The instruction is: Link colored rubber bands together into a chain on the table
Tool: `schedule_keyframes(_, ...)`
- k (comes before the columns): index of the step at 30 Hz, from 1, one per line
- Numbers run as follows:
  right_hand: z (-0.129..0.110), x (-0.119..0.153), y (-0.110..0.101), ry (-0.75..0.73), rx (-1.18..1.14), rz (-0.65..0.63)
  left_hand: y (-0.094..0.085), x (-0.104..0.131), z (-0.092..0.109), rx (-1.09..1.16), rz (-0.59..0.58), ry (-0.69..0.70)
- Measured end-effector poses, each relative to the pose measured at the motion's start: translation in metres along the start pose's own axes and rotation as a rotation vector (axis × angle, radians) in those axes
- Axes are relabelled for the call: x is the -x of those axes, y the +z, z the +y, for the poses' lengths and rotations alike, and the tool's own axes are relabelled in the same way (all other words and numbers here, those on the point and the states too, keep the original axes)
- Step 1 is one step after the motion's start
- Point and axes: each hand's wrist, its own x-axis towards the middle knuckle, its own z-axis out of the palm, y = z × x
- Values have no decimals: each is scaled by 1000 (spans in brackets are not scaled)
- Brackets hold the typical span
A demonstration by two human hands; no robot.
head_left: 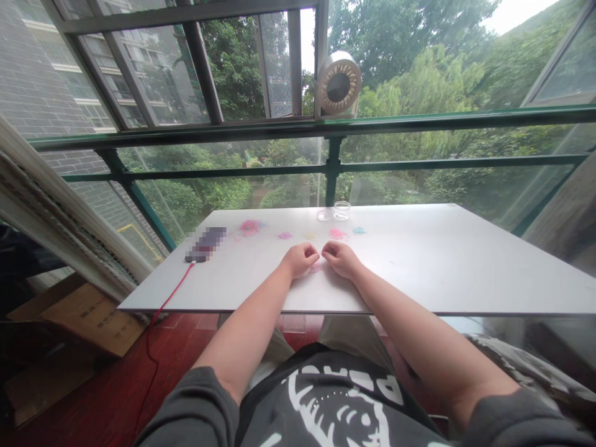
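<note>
My left hand [302, 259] and my right hand [341, 258] face each other above the white table [419, 267], fingertips pinched and nearly meeting. Whatever lies between the fingers is too small to make out. Just below them on the table is a small patch of thin pink pieces [316, 269]. Beyond my hands, little piles of thin, loop-like pieces lie in a row: a large pink-red pile [250, 228], a purple one [284, 235], a faint yellow one [310, 236], a bright pink one [338, 234] and a teal one [359, 230].
A clear round container [342, 212] stands at the table's far edge, beside a low clear dish or lid [324, 216]. On the left lies a blurred-out phone-like device [207, 243] with a red cable [174, 288] running off the front edge. A cardboard box [88, 316] sits on the floor.
</note>
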Motion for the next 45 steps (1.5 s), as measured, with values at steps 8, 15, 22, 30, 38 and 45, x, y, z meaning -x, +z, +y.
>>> schedule_keyframes(8,-1,-1,3,33,19,27,0,-1,0,39,-15,11)
schedule_keyframes(15,5,-5,2,118,68,158,-2,0,3,51,-24,13)
schedule_keyframes(22,5,-3,1,44,-9,53,-1,0,2,58,0,22)
schedule_keyframes(30,7,-5,2,132,122,212,-2,0,4,44,-3,14)
schedule_keyframes(38,10,-6,1,213,203,275,-1,0,3,47,-8,16)
schedule_keyframes(45,7,-4,0,164,127,217,-1,0,2,43,15,30)
